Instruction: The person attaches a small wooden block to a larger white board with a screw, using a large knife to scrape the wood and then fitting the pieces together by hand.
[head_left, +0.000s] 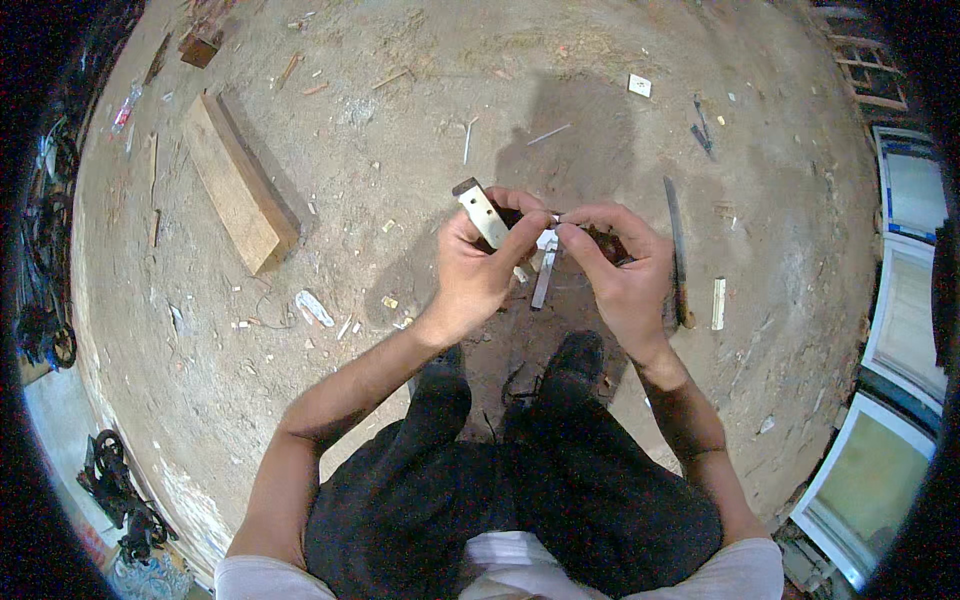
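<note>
My left hand (472, 262) is closed round a flat cream-white piece with two dark holes and a dark end cap (482, 213); it juts up and left from the grip. Its thumb and forefinger also meet the fingertips of my right hand (632, 268) at a tiny dark and silvery part (556, 219). My right hand pinches there with its thumb and forefinger, its other fingers curled. What exactly this part is, the fingers hide. Just below the fingertips shows a narrow pale strip (544, 278); I cannot tell whether it hangs or lies on the ground.
A thick wooden beam (236, 188) lies on the dirt floor at left. To the right are a long dark blade with a wooden handle (676, 250), a white strip (719, 304) and a white square plate (639, 86). Framed panels (850, 490) line the right edge; small debris is scattered about.
</note>
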